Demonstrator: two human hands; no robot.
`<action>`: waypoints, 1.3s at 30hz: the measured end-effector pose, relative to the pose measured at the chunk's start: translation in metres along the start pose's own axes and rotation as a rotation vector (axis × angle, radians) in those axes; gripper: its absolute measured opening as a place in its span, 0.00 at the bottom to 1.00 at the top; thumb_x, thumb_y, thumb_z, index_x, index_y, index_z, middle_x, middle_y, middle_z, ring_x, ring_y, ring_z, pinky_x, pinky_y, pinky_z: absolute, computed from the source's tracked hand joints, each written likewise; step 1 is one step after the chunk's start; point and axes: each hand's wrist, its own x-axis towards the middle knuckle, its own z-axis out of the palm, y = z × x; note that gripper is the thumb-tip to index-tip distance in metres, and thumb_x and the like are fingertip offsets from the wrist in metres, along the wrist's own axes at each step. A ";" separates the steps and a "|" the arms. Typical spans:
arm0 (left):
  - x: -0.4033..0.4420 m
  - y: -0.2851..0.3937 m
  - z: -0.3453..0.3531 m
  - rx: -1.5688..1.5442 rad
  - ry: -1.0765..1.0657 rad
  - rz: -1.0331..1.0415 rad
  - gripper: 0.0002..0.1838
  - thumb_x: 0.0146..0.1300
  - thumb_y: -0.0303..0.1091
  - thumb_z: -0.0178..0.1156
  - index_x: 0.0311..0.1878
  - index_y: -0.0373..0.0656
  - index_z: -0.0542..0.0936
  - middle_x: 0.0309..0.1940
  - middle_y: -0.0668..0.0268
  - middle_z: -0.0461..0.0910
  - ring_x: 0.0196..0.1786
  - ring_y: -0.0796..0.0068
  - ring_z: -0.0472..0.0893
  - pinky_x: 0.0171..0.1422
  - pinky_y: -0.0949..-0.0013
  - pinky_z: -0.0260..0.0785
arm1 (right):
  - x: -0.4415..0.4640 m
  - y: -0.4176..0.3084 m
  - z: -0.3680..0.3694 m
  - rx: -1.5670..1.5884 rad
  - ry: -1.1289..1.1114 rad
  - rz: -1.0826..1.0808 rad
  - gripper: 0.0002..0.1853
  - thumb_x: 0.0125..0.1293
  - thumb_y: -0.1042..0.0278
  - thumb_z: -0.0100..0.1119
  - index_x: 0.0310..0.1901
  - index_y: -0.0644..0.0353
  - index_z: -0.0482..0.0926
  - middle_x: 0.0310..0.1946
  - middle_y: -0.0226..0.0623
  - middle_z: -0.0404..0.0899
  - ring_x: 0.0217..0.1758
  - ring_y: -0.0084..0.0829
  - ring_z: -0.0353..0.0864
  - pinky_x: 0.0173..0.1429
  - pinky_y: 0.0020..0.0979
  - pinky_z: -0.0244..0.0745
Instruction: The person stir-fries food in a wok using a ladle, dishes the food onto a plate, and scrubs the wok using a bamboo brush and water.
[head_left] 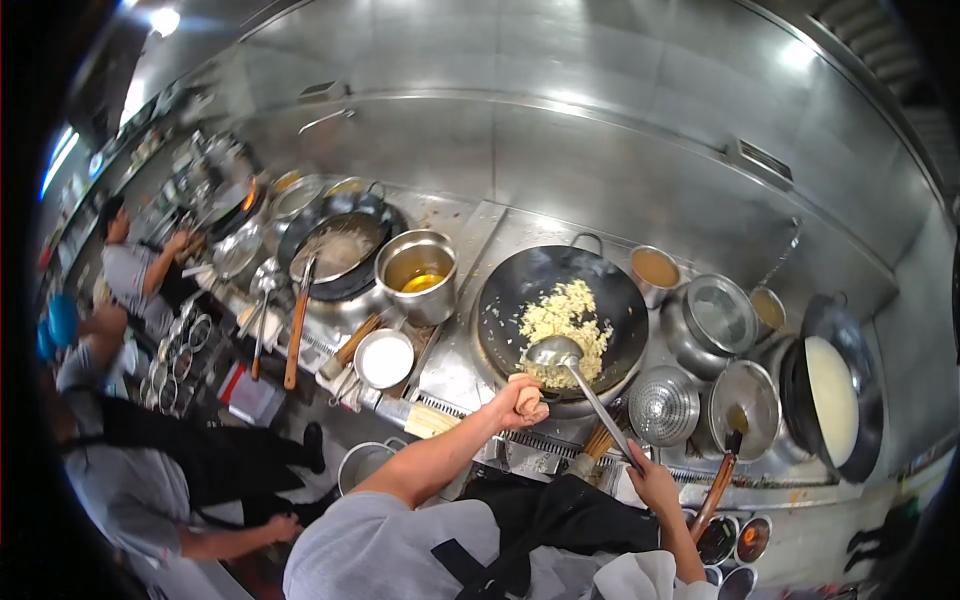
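My left hand (525, 402) is closed at the near rim of a black wok (495, 300), where its near handle would sit opposite the far loop handle; the fingers hide the grip itself. In the wok lies pale yellow chopped food that looks like scrambled egg or fried rice (568, 308). My right hand (652, 486) is wrapped around the long handle of a metal ladle (556, 351). The ladle's round bowl rests among the food near the wok's middle.
Left of the wok stand a pot of yellow oil (417, 240), a white-filled bowl (384, 360) and another wok (335, 250). A perforated skimmer (663, 405), strainer (745, 410) and several pots lie to the right. Other people (130, 260) stand on the left, one close beside me.
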 end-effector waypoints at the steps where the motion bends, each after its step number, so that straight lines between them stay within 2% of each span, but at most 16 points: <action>1: 0.024 -0.011 -0.009 -0.057 -0.199 0.003 0.14 0.67 0.38 0.61 0.26 0.44 0.74 0.18 0.63 0.69 0.23 0.62 0.72 0.28 0.62 0.66 | -0.006 0.002 0.010 0.056 0.011 0.020 0.37 0.70 0.62 0.61 0.79 0.33 0.60 0.30 0.58 0.83 0.35 0.62 0.83 0.42 0.55 0.77; 6: 0.045 -0.050 -0.028 -0.136 -0.227 0.113 0.15 0.69 0.41 0.58 0.24 0.53 0.71 0.17 0.70 0.70 0.21 0.66 0.70 0.30 0.62 0.65 | -0.047 -0.028 0.024 0.320 -0.015 0.171 0.38 0.74 0.63 0.60 0.81 0.41 0.56 0.33 0.52 0.84 0.34 0.45 0.87 0.44 0.42 0.79; 9: -0.052 -0.075 -0.033 -0.178 -0.372 0.123 0.15 0.70 0.40 0.57 0.25 0.55 0.69 0.17 0.70 0.68 0.19 0.69 0.64 0.29 0.63 0.60 | -0.087 -0.016 -0.022 0.504 -0.018 -0.120 0.36 0.76 0.60 0.59 0.81 0.40 0.57 0.39 0.34 0.83 0.35 0.28 0.76 0.46 0.33 0.76; 10: -0.094 -0.076 -0.001 -0.085 0.017 0.125 0.16 0.69 0.38 0.57 0.23 0.53 0.68 0.17 0.69 0.66 0.18 0.68 0.62 0.27 0.62 0.57 | -0.099 -0.023 -0.047 0.596 -0.099 -0.053 0.35 0.76 0.59 0.59 0.81 0.40 0.57 0.42 0.32 0.82 0.36 0.26 0.75 0.47 0.31 0.76; 12: -0.069 -0.078 -0.028 -0.022 -0.078 0.189 0.15 0.69 0.37 0.57 0.23 0.52 0.69 0.18 0.67 0.69 0.19 0.66 0.64 0.26 0.61 0.58 | -0.113 -0.035 -0.090 0.697 -0.359 0.213 0.33 0.77 0.57 0.58 0.81 0.40 0.59 0.48 0.29 0.82 0.41 0.24 0.75 0.51 0.28 0.75; 14: 0.006 -0.052 -0.062 -0.137 -0.597 0.078 0.13 0.68 0.35 0.58 0.25 0.52 0.72 0.21 0.66 0.73 0.20 0.64 0.68 0.27 0.59 0.63 | -0.102 -0.017 -0.077 0.475 -0.393 0.130 0.33 0.77 0.55 0.56 0.80 0.33 0.58 0.43 0.37 0.84 0.40 0.29 0.80 0.51 0.36 0.77; 16: 0.001 -0.040 -0.016 -0.055 -0.103 0.189 0.06 0.70 0.36 0.58 0.34 0.54 0.75 0.26 0.67 0.77 0.25 0.68 0.74 0.31 0.58 0.71 | -0.064 0.023 -0.027 0.268 -0.246 -0.092 0.33 0.77 0.52 0.55 0.80 0.26 0.56 0.37 0.44 0.86 0.39 0.34 0.86 0.51 0.43 0.79; 18: 0.010 -0.070 -0.037 -0.060 -0.084 0.275 0.04 0.71 0.39 0.58 0.38 0.54 0.76 0.28 0.67 0.78 0.28 0.67 0.77 0.33 0.58 0.75 | -0.017 0.012 -0.002 0.144 -0.064 -0.044 0.33 0.75 0.55 0.55 0.79 0.26 0.58 0.39 0.55 0.84 0.41 0.54 0.86 0.49 0.50 0.79; 23: -0.050 -0.113 -0.100 0.198 -0.311 0.127 0.11 0.72 0.46 0.59 0.33 0.55 0.75 0.26 0.68 0.77 0.24 0.67 0.75 0.32 0.63 0.73 | -0.005 -0.050 -0.008 0.155 -0.007 0.046 0.36 0.75 0.60 0.56 0.80 0.28 0.54 0.32 0.53 0.82 0.36 0.51 0.84 0.49 0.44 0.78; 26: -0.024 -0.077 -0.079 -0.038 -0.320 0.159 0.21 0.72 0.48 0.56 0.22 0.54 0.68 0.17 0.70 0.69 0.16 0.71 0.61 0.23 0.65 0.54 | -0.049 -0.047 -0.016 0.284 -0.141 -0.002 0.35 0.76 0.62 0.56 0.80 0.31 0.57 0.34 0.52 0.83 0.37 0.46 0.85 0.51 0.40 0.78; 31: -0.058 -0.050 -0.057 -0.045 -0.462 0.097 0.12 0.65 0.34 0.56 0.24 0.52 0.72 0.17 0.68 0.71 0.16 0.69 0.60 0.23 0.63 0.54 | -0.125 -0.034 -0.068 0.413 -0.297 -0.054 0.33 0.76 0.57 0.56 0.79 0.30 0.59 0.60 0.52 0.81 0.54 0.51 0.86 0.62 0.45 0.77; 32: -0.080 -0.053 -0.027 0.056 -0.070 0.150 0.14 0.66 0.35 0.57 0.22 0.52 0.72 0.14 0.70 0.68 0.16 0.69 0.58 0.23 0.64 0.54 | -0.119 -0.023 -0.068 0.408 -0.287 -0.071 0.33 0.76 0.57 0.56 0.79 0.30 0.59 0.60 0.52 0.81 0.54 0.51 0.86 0.62 0.45 0.77; 34: -0.031 -0.037 -0.052 0.037 -0.296 0.117 0.19 0.71 0.37 0.52 0.20 0.53 0.67 0.15 0.68 0.67 0.15 0.67 0.60 0.21 0.63 0.51 | -0.102 -0.029 -0.063 0.198 -0.239 -0.075 0.32 0.76 0.59 0.56 0.79 0.34 0.61 0.43 0.49 0.84 0.44 0.45 0.87 0.54 0.42 0.79; 35: -0.042 -0.033 -0.014 -0.011 -0.001 0.112 0.18 0.71 0.37 0.54 0.21 0.53 0.69 0.18 0.68 0.71 0.18 0.69 0.66 0.23 0.63 0.58 | -0.092 -0.043 -0.064 0.111 -0.265 -0.014 0.32 0.75 0.58 0.56 0.79 0.34 0.62 0.38 0.49 0.86 0.40 0.44 0.88 0.50 0.42 0.80; 36: -0.010 -0.031 -0.034 0.068 -0.403 0.144 0.18 0.72 0.40 0.56 0.22 0.54 0.71 0.21 0.69 0.74 0.20 0.69 0.70 0.25 0.63 0.63 | -0.065 -0.047 -0.050 0.090 -0.260 0.035 0.32 0.75 0.57 0.56 0.79 0.31 0.61 0.36 0.50 0.86 0.38 0.50 0.88 0.46 0.47 0.79; 39: -0.006 -0.076 -0.051 -0.021 -0.257 0.269 0.11 0.72 0.43 0.57 0.32 0.54 0.75 0.25 0.68 0.77 0.19 0.66 0.71 0.26 0.63 0.68 | -0.002 -0.045 0.010 -0.015 0.038 0.014 0.32 0.74 0.56 0.55 0.78 0.29 0.60 0.31 0.55 0.84 0.36 0.58 0.85 0.43 0.54 0.79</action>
